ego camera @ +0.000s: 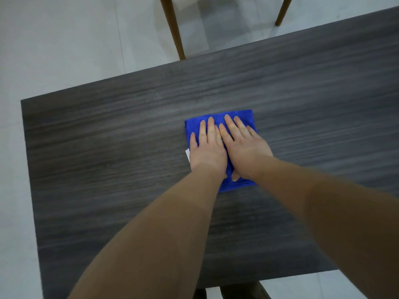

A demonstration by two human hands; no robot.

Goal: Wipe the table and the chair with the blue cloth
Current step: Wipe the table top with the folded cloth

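We press both palms flat, fingers straight: left hand (206, 147) and right hand (244, 145) side by side, touching at the index fingers. Under them lies one blue cloth (239, 116), folded square, plush nap, a white tag at the left hand's outer edge. Cloth sits on the table (108, 147), dark grey woodgrain, rectangular. Beyond the fingertips, two tapered brown wooden chair legs (174, 29) stand on pale floor tiles (54, 39).

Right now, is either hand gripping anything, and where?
Nothing is gripped. The left hand and right hand press flat on top of the folded blue cloth.
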